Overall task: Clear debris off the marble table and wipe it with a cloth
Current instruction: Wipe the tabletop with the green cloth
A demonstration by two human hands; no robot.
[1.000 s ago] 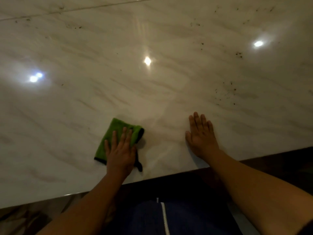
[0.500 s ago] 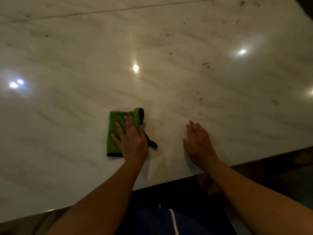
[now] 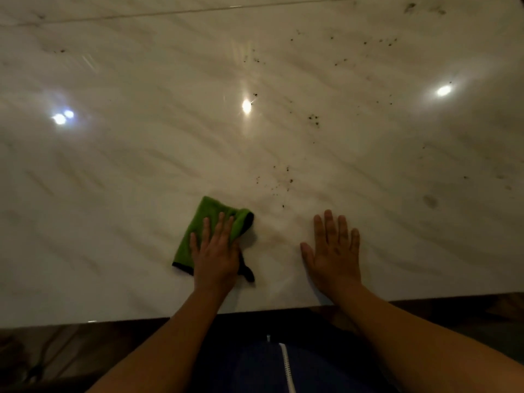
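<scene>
A folded green cloth (image 3: 208, 219) with a black edge lies on the white marble table (image 3: 141, 165) near its front edge. My left hand (image 3: 217, 251) presses flat on the cloth with straight fingers. To the right of it, my right hand (image 3: 334, 251) rests flat on the bare marble, fingers spread. Small dark crumbs (image 3: 283, 177) lie scattered just beyond the two hands, and more specks (image 3: 314, 120) dot the marble further back and to the right.
The table's front edge (image 3: 255, 310) runs just below my wrists, with dark floor and my blue clothing under it. Bright ceiling-light reflections (image 3: 246, 106) shine on the marble. A seam line (image 3: 141, 14) crosses the far part of the top.
My left hand has slid the cloth rightward and turned it, closer to the crumbs. My right hand has stayed flat on the marble near the edge.
</scene>
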